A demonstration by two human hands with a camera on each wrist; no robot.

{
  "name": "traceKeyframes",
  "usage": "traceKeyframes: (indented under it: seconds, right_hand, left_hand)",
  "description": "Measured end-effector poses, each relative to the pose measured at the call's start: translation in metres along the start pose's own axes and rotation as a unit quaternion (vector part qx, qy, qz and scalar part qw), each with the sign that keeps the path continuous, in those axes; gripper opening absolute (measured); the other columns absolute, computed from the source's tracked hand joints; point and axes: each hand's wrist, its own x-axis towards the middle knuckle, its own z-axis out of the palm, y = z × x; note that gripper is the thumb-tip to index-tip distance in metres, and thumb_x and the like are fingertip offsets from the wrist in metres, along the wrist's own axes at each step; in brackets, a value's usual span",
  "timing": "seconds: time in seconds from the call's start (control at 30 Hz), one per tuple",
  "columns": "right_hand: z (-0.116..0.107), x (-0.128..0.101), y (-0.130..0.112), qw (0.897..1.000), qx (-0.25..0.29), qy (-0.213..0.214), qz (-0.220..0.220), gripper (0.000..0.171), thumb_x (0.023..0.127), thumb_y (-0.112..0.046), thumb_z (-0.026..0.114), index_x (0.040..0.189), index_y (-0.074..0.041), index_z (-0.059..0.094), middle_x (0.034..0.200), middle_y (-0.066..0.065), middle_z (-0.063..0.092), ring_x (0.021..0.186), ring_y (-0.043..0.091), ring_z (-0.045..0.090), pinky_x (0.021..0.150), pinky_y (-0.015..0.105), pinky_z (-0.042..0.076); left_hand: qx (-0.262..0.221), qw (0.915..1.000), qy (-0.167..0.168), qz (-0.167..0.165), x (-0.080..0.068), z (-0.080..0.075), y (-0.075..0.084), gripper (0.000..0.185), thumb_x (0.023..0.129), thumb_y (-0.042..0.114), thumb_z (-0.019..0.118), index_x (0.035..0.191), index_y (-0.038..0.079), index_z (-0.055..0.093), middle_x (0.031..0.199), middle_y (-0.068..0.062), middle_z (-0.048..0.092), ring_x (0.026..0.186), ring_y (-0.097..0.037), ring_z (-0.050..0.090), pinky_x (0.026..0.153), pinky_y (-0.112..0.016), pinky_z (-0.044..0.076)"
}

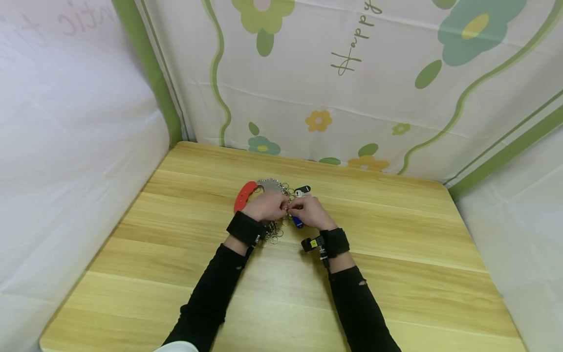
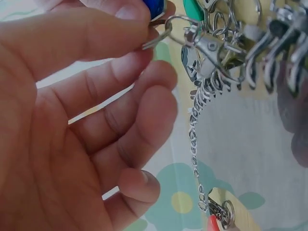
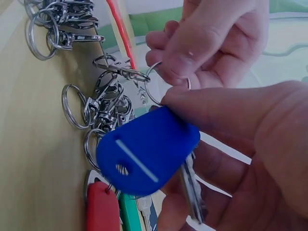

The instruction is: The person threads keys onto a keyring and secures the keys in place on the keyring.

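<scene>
My left hand (image 1: 267, 205) pinches a small split ring (image 3: 153, 86) between thumb and fingertips, its other fingers loosely bent in the left wrist view. That ring hangs from a silver swivel clasp (image 2: 211, 45). Close against it, my right hand (image 1: 310, 212) pinches a blue-headed key (image 3: 149, 149) with thumb and fingers; its metal blade points down in the right wrist view. Beside the hands lies a grey plate (image 2: 231, 130) with a red handle (image 1: 245, 196), its edge lined with several clasps and rings. My left hand partly covers the plate in the head view.
A black-headed key (image 1: 302, 189) lies just beyond my right hand. Red-headed (image 3: 102, 207) and green-headed keys (image 3: 130, 211) hang near other rings. All this is on a wooden table (image 1: 396, 293), with printed cloth (image 1: 286, 88) behind and at the sides.
</scene>
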Motion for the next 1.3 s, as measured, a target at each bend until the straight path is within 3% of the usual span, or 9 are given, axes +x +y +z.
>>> traceKeyframes:
  seconds: [0.23,0.47,0.7,1.1,1.3]
  right_hand:
    - [-0.0016,-0.0001,0.0015,1.000,-0.002,0.011,0.020,0.008,0.089,-0.015,0.067,0.086,-0.013,0.075,0.085,-0.003,0.067,0.073,0.012,0.060,0.067,0.030,0.049]
    - [-0.0029,-0.0019,0.0024,1.000,0.012,0.013,0.025,0.007,0.088,-0.015,0.069,0.089,-0.015,0.075,0.088,-0.002,0.068,0.077,0.011,0.061,0.069,0.029,0.050]
    - [-0.0020,-0.0015,-0.0026,1.000,-0.001,-0.004,-0.008,0.008,0.088,-0.010,0.066,0.088,-0.011,0.075,0.086,0.000,0.068,0.073,0.011,0.062,0.067,0.028,0.050]
    - [-0.0026,-0.0014,0.0035,1.000,0.009,0.010,0.019,0.008,0.089,-0.016,0.067,0.088,-0.017,0.075,0.086,-0.004,0.068,0.073,0.011,0.061,0.069,0.030,0.050]
    - [-0.0031,-0.0009,0.0055,0.999,0.013,0.012,0.027,0.007,0.088,-0.016,0.068,0.088,-0.017,0.075,0.088,-0.003,0.068,0.075,0.011,0.062,0.069,0.030,0.050]
  left_hand:
    - [0.005,1.0000,0.003,-0.001,0.0000,-0.0011,-0.0026,0.019,0.088,0.009,0.060,0.071,0.014,0.057,0.065,0.002,0.052,0.055,-0.013,0.048,0.055,-0.025,0.037]
    - [0.010,0.9999,-0.002,0.006,-0.0022,-0.0037,0.0010,0.019,0.089,0.010,0.059,0.071,0.012,0.054,0.060,0.001,0.043,0.052,-0.012,0.042,0.053,-0.025,0.033]
    - [0.015,0.9998,0.007,0.009,-0.0020,-0.0019,0.0045,0.026,0.091,0.008,0.056,0.066,0.013,0.050,0.057,0.002,0.035,0.049,-0.011,0.034,0.052,-0.023,0.029]
    - [0.002,1.0000,0.007,0.005,0.0008,-0.0001,-0.0014,0.022,0.091,0.009,0.058,0.069,0.012,0.057,0.059,0.002,0.042,0.050,-0.011,0.042,0.053,-0.024,0.033]
    - [-0.003,1.0000,0.003,0.004,0.0004,-0.0015,-0.0010,0.024,0.092,0.010,0.058,0.068,0.011,0.055,0.058,0.002,0.039,0.049,-0.011,0.039,0.052,-0.024,0.032]
